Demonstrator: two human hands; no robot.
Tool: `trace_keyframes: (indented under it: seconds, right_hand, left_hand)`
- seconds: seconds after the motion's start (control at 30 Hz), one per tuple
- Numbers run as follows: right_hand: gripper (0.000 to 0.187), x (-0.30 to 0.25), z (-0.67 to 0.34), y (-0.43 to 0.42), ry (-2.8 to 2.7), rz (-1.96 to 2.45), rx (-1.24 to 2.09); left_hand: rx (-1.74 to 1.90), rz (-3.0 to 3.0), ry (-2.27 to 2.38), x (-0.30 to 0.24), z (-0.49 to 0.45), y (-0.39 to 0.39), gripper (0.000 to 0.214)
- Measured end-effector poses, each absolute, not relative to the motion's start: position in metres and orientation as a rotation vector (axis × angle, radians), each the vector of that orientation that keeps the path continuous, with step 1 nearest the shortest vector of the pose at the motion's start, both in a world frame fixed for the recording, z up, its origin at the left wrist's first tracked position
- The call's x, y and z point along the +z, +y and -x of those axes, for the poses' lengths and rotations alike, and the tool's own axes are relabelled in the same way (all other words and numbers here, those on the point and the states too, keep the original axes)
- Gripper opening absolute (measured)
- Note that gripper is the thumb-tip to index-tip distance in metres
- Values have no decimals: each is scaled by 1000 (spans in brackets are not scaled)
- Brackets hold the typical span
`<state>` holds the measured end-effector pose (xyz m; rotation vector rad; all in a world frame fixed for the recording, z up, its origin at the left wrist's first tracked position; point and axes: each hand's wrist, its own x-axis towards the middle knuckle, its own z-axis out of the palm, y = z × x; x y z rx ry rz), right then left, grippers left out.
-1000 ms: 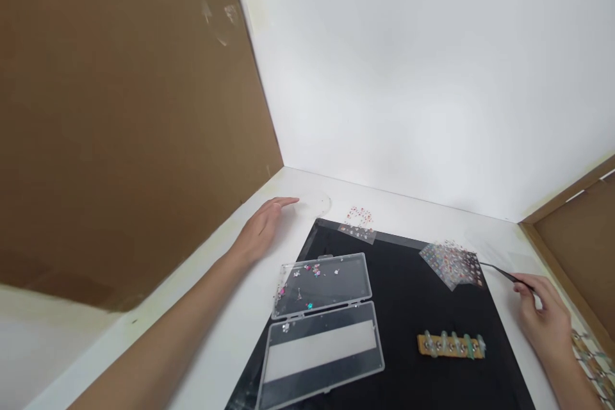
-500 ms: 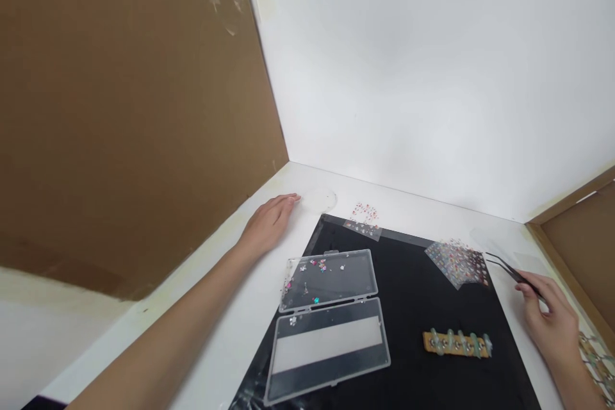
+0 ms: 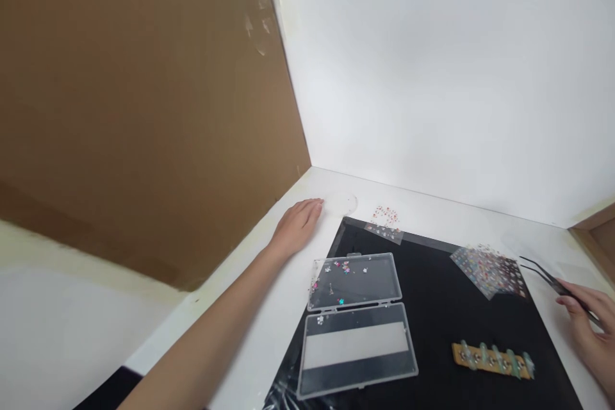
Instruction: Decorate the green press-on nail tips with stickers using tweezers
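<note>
My left hand (image 3: 298, 225) lies flat on the white tabletop with its fingers stretched out. Its fingertips reach the edge of a clear round disc (image 3: 350, 197); whether they touch it I cannot tell. At the right edge, my right hand (image 3: 589, 327) holds dark bent-tip tweezers (image 3: 552, 282), their tips apart with nothing visible between them. Beside those tips lies a patterned sticker sheet (image 3: 487, 269), across the mat's far right corner. An open clear plastic case (image 3: 356, 346) has small colourful gems in its upper half. Nearer me, a wooden strip (image 3: 494, 360) carries several greenish nail tips.
A black mat (image 3: 427, 307) covers much of the table. A smaller sticker sheet (image 3: 385, 224) overlaps its far edge. Brown board (image 3: 168, 109) rises at the left, a white wall (image 3: 432, 77) at the back, and a brown frame (image 3: 596, 230) at the right.
The camera view has turned left, so everything sits further right in the picture. Both hands keep about the same places on the table, the right one still holding the tweezers.
</note>
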<state>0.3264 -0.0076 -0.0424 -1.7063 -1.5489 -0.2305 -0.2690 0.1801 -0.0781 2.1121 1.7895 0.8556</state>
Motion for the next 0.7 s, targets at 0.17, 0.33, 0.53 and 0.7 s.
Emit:
trace_keyframes:
  seconds: [0.17,0.33,0.53,0.7]
  right_hand:
    - [51,-47,-322,-6,-1510,1732,-197]
    - [56,-52,-322,-8,-1489,1744,-178]
    - [57,-57,-349,1,-1560,1721,-138]
    - [57,-57,-350,-1,-1608,1713,-156]
  left_hand:
    - [815,-2141,1778,-78,270,179,61]
    - [809,-2143,1772,-78,270,178,55]
    - [789,-2153,1759,-77,270,178,51]
    - [778,-2169,1755,-77,270,178,48]
